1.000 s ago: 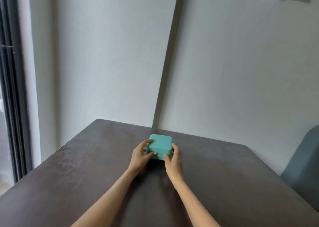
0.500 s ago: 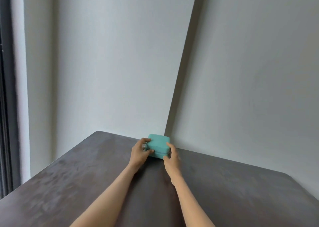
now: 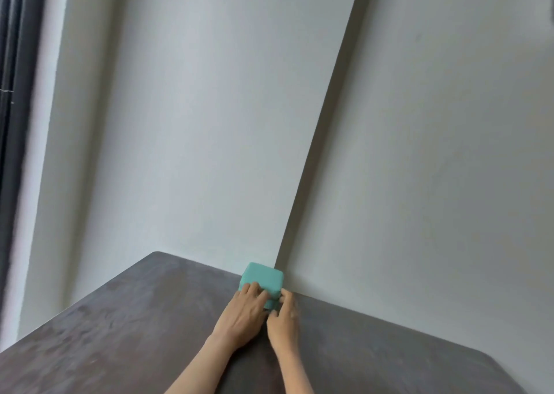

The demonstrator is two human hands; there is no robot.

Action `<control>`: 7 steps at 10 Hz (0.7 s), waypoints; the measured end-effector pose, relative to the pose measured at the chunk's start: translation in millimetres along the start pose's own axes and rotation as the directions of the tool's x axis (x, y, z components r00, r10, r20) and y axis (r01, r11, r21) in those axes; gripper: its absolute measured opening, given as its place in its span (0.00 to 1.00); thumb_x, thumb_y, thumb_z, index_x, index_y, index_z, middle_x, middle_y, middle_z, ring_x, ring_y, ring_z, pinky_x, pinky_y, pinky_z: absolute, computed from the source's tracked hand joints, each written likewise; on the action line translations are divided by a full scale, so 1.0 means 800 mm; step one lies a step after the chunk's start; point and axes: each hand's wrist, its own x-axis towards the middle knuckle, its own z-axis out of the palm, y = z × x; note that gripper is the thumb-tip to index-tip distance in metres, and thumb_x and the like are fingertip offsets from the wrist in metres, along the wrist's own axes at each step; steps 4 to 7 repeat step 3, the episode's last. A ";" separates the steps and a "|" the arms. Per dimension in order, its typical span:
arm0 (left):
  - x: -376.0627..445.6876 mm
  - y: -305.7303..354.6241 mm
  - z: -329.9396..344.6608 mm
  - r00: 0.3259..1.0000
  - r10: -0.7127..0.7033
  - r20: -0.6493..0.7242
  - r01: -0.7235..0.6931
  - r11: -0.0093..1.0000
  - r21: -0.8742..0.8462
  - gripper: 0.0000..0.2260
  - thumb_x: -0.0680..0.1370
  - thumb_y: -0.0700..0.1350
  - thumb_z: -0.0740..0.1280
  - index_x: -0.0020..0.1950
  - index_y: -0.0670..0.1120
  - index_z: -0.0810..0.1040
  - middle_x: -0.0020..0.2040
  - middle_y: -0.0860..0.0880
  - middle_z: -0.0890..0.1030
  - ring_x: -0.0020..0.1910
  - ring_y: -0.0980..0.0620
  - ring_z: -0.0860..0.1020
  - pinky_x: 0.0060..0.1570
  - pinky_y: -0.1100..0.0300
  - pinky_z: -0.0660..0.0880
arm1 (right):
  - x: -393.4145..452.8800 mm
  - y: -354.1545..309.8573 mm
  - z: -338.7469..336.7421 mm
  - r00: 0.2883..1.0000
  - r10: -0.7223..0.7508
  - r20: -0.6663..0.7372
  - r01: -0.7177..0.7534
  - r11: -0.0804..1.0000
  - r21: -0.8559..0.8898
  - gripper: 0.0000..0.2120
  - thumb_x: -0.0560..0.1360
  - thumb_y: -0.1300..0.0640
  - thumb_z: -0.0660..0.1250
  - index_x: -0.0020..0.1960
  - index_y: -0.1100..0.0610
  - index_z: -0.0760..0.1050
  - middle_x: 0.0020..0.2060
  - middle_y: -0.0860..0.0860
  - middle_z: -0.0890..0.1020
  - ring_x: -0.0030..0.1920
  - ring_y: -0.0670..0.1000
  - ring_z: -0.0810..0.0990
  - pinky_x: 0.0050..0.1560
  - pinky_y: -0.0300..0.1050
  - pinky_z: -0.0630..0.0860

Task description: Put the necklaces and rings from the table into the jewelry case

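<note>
A teal jewelry case (image 3: 263, 276) with its lid down stands at the far edge of the dark table (image 3: 126, 333), close to the wall. My left hand (image 3: 242, 315) lies over its near edge, with the fingers stretched onto the lid. My right hand (image 3: 284, 321) is at the case's front right corner, its fingers curled against the side and pinching there. What it pinches is hidden by the fingers. No necklace or ring shows on the table.
A pale wall with a dark vertical strip (image 3: 323, 154) rises right behind the case. A dark window frame (image 3: 12, 94) runs down the left side. The table's rounded right corner (image 3: 494, 363) is near the frame's bottom right.
The case has slid away from me to the table's far edge by the wall. My left fingers moved from its left side onto the lid. The view tilted upward.
</note>
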 end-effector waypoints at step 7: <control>-0.029 -0.012 -0.015 0.984 0.097 -0.151 -0.094 0.995 0.027 0.21 0.62 0.53 0.65 0.55 0.55 0.69 0.52 0.51 0.73 0.41 0.56 0.83 0.36 0.71 0.75 | 0.009 0.027 -0.003 0.983 -0.165 0.085 0.177 0.971 -0.164 0.15 0.65 0.56 0.65 0.46 0.65 0.81 0.37 0.54 0.83 0.32 0.50 0.82 0.31 0.36 0.76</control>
